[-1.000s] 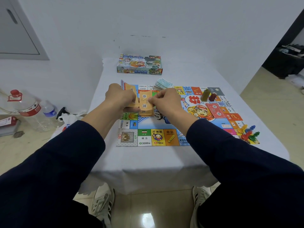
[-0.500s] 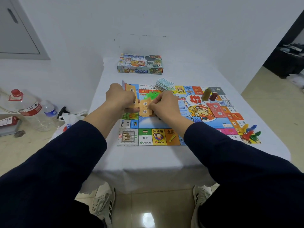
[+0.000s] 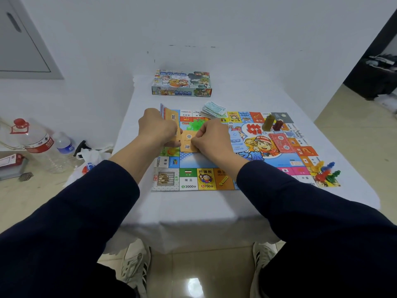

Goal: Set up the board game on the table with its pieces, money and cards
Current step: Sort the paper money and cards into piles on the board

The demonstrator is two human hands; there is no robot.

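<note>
Holding: left hand grips card stack; right hand pinches orange card over board. Risk: loose stack fanning, knocking green houses.

One game board and one game box at twelve o'clock were counted on the worktop. Two tall tokens, one money stack, two bottles at nine o'clock and two shoes were seen.
</note>
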